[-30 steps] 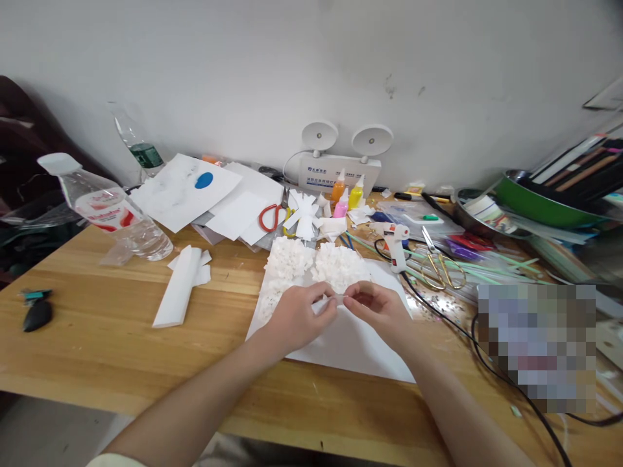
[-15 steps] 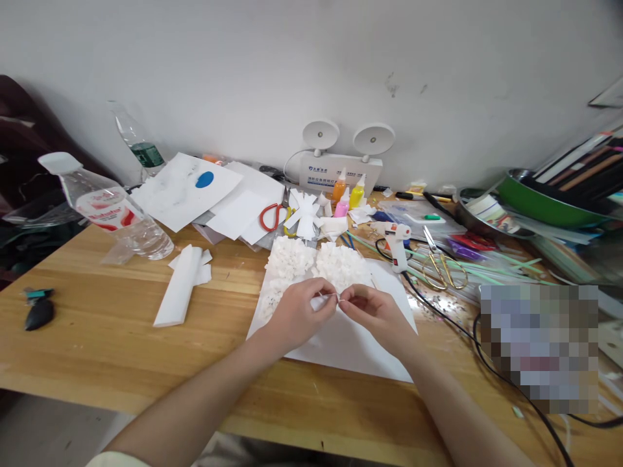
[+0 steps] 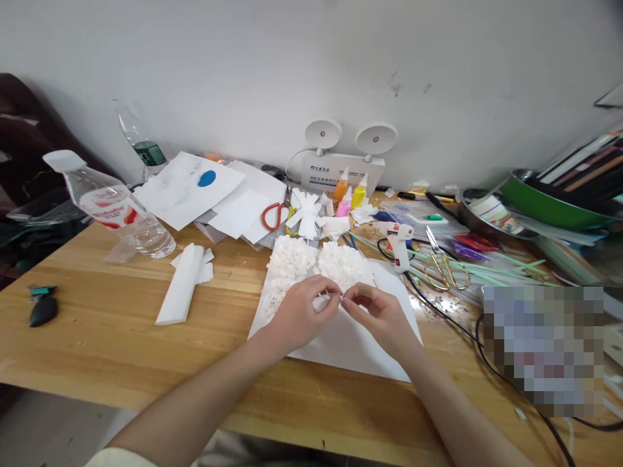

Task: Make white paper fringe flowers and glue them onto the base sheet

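Over a white sheet (image 3: 360,344) on the wooden table, my left hand (image 3: 309,310) and my right hand (image 3: 374,312) meet fingertip to fingertip. Both are pinched on a thin white strip (image 3: 321,295), mostly hidden by the fingers. Just beyond them lie fluffy white paper clusters (image 3: 343,263), with another cluster (image 3: 292,256) to the left, flecked with dark specks. Behind these rests a cut white paper piece (image 3: 307,214) with several arms.
A glue gun (image 3: 399,246) and gold-handled scissors (image 3: 442,263) are at the right, with a black cable. Red-handled pliers (image 3: 275,214) lie behind. At the left are folded white paper (image 3: 181,285) and a water bottle (image 3: 117,211).
The view has shifted slightly. My fingertips have parted a little and changed their angle around the thin white strip; both hands stay in nearly the same place.
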`<action>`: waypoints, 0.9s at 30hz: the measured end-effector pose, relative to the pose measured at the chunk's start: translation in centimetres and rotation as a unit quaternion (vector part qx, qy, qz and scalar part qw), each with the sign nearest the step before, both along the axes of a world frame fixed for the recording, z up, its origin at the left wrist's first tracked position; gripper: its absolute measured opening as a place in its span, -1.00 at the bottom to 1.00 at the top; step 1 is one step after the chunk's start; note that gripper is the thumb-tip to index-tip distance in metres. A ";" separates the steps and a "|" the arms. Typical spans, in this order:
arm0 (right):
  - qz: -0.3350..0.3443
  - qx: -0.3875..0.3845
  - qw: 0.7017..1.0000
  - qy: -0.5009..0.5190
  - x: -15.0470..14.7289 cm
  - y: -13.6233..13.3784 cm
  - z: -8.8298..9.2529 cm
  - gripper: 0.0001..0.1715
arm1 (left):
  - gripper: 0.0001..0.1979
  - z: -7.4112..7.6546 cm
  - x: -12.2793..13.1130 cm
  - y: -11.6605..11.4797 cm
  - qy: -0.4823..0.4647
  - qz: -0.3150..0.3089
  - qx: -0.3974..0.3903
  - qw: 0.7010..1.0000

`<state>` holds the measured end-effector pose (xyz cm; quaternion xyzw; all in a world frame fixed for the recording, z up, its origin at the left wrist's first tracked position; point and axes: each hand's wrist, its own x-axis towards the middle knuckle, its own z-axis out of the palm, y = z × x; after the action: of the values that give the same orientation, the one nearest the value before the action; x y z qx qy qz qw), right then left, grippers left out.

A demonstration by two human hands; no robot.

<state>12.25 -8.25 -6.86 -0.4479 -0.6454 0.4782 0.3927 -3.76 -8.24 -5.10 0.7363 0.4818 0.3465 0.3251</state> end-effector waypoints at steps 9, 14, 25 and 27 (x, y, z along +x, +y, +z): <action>0.032 -0.040 0.999 0.008 0.2 0.3 0.1 -0.81 | -0.89 0.4 0.0 -0.1 0.008 0.000 -0.014 1.000; 0.036 -0.039 0.999 0.003 0.1 0.2 0.2 -0.81 | -0.89 0.0 -0.1 -0.1 0.002 0.005 -0.019 1.000; 0.006 0.035 0.996 -0.085 0.0 0.0 0.5 -0.80 | -0.84 -0.1 -0.1 0.0 0.009 0.002 -0.021 1.000; -0.005 0.051 0.994 -0.102 0.0 0.0 0.6 -0.80 | -0.83 -0.1 0.0 0.0 0.010 0.000 -0.016 1.000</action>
<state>12.28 -8.24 -6.31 -0.4773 -0.7028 0.3948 0.3498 -3.79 -8.23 -5.15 0.7345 0.4904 0.3309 0.3324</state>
